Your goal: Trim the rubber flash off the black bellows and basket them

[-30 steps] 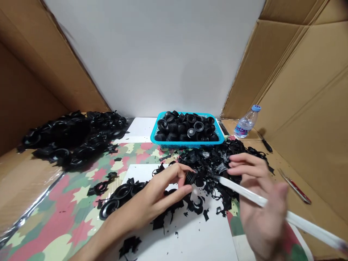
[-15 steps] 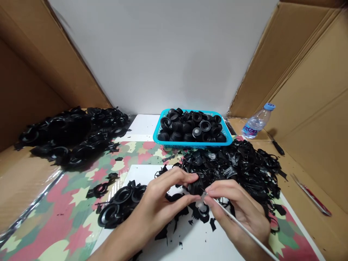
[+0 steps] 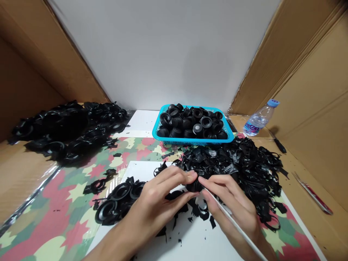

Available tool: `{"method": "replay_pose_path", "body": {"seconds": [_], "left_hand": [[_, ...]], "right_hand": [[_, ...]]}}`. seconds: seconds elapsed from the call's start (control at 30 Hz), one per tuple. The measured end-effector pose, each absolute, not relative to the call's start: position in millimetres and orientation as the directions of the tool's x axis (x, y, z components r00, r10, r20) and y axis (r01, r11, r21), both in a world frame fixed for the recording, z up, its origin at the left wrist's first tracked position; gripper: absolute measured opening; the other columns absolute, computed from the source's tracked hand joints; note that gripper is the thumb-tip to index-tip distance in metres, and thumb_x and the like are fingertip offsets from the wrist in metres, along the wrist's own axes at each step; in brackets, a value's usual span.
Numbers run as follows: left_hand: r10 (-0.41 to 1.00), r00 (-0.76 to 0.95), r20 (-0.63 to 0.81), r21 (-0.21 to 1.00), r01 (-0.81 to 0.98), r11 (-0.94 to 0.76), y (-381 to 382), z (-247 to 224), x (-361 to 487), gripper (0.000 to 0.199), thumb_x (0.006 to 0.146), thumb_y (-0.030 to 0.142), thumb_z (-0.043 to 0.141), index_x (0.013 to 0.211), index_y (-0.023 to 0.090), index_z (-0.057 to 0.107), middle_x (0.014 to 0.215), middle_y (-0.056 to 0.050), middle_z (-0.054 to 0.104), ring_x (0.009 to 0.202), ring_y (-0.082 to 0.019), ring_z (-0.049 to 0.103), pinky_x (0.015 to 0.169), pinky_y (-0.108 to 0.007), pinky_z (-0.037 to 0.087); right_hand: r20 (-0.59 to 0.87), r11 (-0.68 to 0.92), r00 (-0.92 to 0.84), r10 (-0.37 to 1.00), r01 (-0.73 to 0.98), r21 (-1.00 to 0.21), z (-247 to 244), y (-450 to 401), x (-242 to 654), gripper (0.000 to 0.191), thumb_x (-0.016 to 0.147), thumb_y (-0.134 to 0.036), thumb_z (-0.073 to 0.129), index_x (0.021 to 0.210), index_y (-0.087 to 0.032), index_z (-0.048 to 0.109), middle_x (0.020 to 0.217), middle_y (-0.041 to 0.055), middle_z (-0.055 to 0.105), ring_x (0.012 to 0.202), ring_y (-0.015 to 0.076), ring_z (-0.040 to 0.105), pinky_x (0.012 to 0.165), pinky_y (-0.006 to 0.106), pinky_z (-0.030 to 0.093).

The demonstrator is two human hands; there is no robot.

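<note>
My left hand (image 3: 159, 194) pinches a small black ribbed rubber part (image 3: 193, 186) between thumb and fingertips, over a white board (image 3: 201, 244). My right hand (image 3: 236, 208) is closed round a long, thin, whitish tool (image 3: 239, 229) that slants down toward the lower right. Its front end meets the ribbed part, but the fingers hide the tip. Under the hands lie black rubber scraps. To the left, beside my left forearm, several black ring-shaped pieces (image 3: 119, 194) with ragged edges sit on the board.
Behind the hands stands a blue basket (image 3: 194, 141) full of ribbed rubber parts. Black trimmings (image 3: 244, 170) are heaped on the right, untrimmed-looking pieces (image 3: 73, 130) on the far left. A water bottle (image 3: 258, 121), a black-handled tool (image 3: 278, 145) and red-handled tweezers-like tool (image 3: 314, 195) lie right.
My right hand has moved a little left and closer to my left fingers, bringing the tool against the ribbed part. The view has shifted slightly.
</note>
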State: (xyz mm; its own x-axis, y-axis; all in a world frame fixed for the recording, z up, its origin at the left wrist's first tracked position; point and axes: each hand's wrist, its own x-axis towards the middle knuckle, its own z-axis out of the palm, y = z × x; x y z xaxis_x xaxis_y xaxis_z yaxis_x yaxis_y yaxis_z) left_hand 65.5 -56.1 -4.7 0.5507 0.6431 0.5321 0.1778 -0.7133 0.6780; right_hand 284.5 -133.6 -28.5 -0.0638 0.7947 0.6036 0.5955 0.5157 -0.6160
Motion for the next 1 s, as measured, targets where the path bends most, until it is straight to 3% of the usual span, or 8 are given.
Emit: {"method": "replay_pose_path", "body": {"seconds": [0.17, 0.23, 0.4, 0.5, 0.63, 0.77, 0.87, 1.0], "left_hand": [[0.635, 0.550, 0.543, 0.640, 0.218, -0.737, -59, -7, 69, 0.035, 0.102, 0.005, 0.077, 0.132, 0.023, 0.071, 0.115, -0.007, 0.078, 0.100, -0.020, 0.077, 0.090, -0.026, 0.065], [0.647, 0.532, 0.546, 0.651, 0.216, -0.728, -61, -5, 71, 0.030, 0.102, 0.005, 0.077, 0.125, 0.023, 0.072, 0.109, -0.006, 0.079, 0.095, -0.020, 0.078, 0.085, -0.026, 0.065], [0.685, 0.563, 0.463, 0.756, 0.152, -0.637, -64, 2, 73, 0.021, 0.099, 0.008, 0.081, 0.110, 0.025, 0.078, 0.096, -0.002, 0.083, 0.085, -0.019, 0.080, 0.079, -0.023, 0.066], [0.730, 0.549, 0.407, 0.814, 0.144, -0.563, -63, 5, 72, 0.021, 0.095, 0.013, 0.087, 0.111, 0.027, 0.083, 0.101, -0.001, 0.088, 0.088, -0.020, 0.085, 0.082, -0.023, 0.068], [0.777, 0.515, 0.362, 0.852, 0.155, -0.500, -60, 10, 72, 0.022, 0.091, 0.020, 0.092, 0.110, 0.029, 0.085, 0.104, 0.001, 0.090, 0.094, -0.021, 0.087, 0.089, -0.023, 0.069], [0.769, 0.559, 0.311, 0.863, 0.174, -0.475, -59, 11, 71, 0.027, 0.092, 0.015, 0.088, 0.115, 0.026, 0.083, 0.111, -0.002, 0.088, 0.101, -0.022, 0.086, 0.093, -0.027, 0.070], [0.732, 0.585, 0.349, 0.843, 0.144, -0.518, -56, 10, 67, 0.031, 0.095, 0.012, 0.084, 0.122, 0.027, 0.080, 0.119, -0.003, 0.085, 0.111, -0.021, 0.083, 0.100, -0.027, 0.067], [0.659, 0.613, 0.435, 0.756, 0.149, -0.638, -48, 13, 59, 0.038, 0.098, 0.008, 0.081, 0.129, 0.029, 0.077, 0.126, -0.002, 0.083, 0.119, -0.019, 0.079, 0.109, -0.027, 0.062]], "right_hand": [[0.694, 0.526, -0.092, 0.714, 0.724, -0.445, -37, -133, 274, 0.038, 0.113, -0.008, 0.054, 0.146, -0.019, 0.068, 0.121, 0.0112, 0.081, 0.109, 0.0220, 0.082, 0.096, 0.030, 0.066], [0.717, 0.479, -0.035, 0.696, 0.766, -0.428, -35, -131, 271, 0.038, 0.112, -0.007, 0.057, 0.147, -0.018, 0.067, 0.121, 0.0117, 0.081, 0.108, 0.0214, 0.082, 0.094, 0.029, 0.066], [0.740, 0.252, 0.298, 0.604, 0.809, -0.531, -24, -122, 284, 0.026, 0.113, -0.013, 0.058, 0.132, -0.020, 0.073, 0.112, 0.0105, 0.075, 0.098, 0.0203, 0.079, 0.088, 0.030, 0.066], [0.650, 0.208, 0.345, 0.677, 0.758, -0.618, -25, -120, 295, 0.022, 0.115, -0.020, 0.055, 0.126, -0.020, 0.074, 0.113, 0.0096, 0.073, 0.099, 0.0215, 0.076, 0.090, 0.034, 0.065], [0.550, 0.233, 0.268, 0.791, 0.699, -0.676, -31, -122, 297, 0.026, 0.115, -0.019, 0.052, 0.129, -0.022, 0.073, 0.115, 0.0081, 0.073, 0.103, 0.0199, 0.075, 0.090, 0.030, 0.062], [0.527, 0.343, 0.085, 0.846, 0.671, -0.658, -38, -135, 299, 0.023, 0.114, -0.017, 0.054, 0.128, -0.024, 0.071, 0.110, 0.0064, 0.071, 0.096, 0.0176, 0.076, 0.090, 0.025, 0.062], [0.505, 0.425, -0.111, 0.856, 0.708, -0.564, -47, -151, 304, 0.024, 0.113, -0.013, 0.052, 0.127, -0.024, 0.070, 0.113, 0.0083, 0.071, 0.099, 0.0170, 0.078, 0.091, 0.022, 0.063], [0.482, 0.437, -0.242, 0.842, 0.830, -0.347, -53, -158, 307, 0.057, 0.103, 0.006, 0.033, 0.142, -0.020, 0.066, 0.128, 0.0134, 0.075, 0.116, 0.0204, 0.080, 0.093, 0.024, 0.067]]}}
